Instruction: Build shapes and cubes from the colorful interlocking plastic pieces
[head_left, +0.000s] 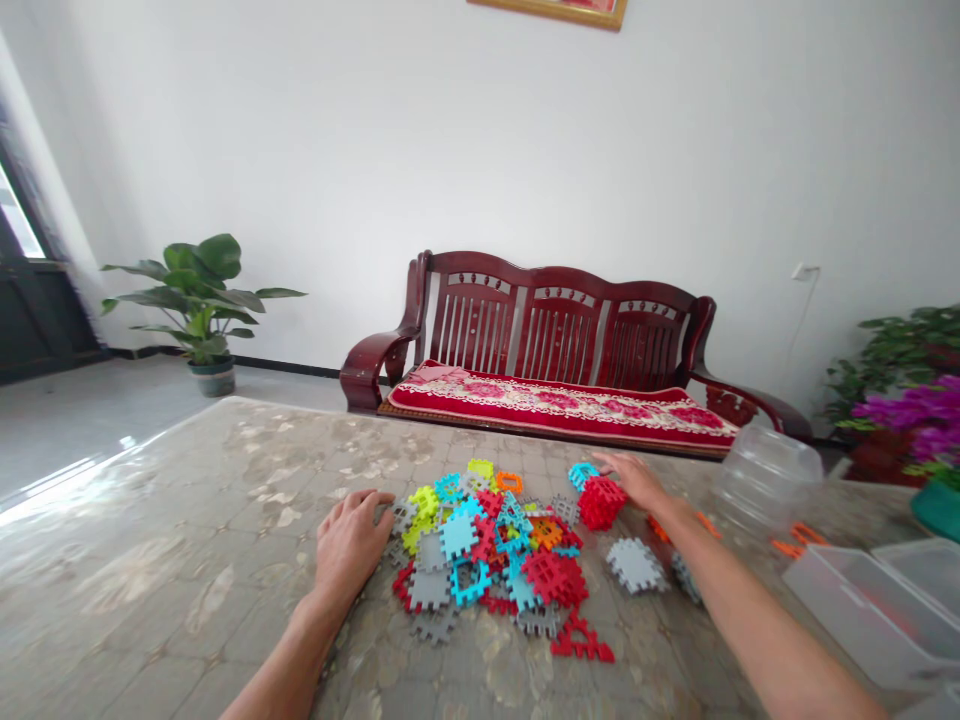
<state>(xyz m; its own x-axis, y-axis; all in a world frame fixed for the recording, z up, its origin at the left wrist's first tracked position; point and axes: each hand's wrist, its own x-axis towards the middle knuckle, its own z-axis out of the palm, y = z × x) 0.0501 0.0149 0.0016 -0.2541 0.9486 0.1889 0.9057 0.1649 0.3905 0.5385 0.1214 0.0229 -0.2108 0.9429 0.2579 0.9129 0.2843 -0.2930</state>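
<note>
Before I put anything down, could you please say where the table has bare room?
The widest bare patch of table lies left of the left hand; a smaller one, between the red triangular piece and the right forearm. Piled plastic pieces crowd the space between the left hand and right hand; clear boxes crowd the right.

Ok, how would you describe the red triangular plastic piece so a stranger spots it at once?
On the patterned grey-brown tablecloth, find the heap of multicoloured plastic tiles. At its near edge, right of middle, lies the red triangular plastic piece, set apart from its squarish neighbours by its three-sided outline.
</note>
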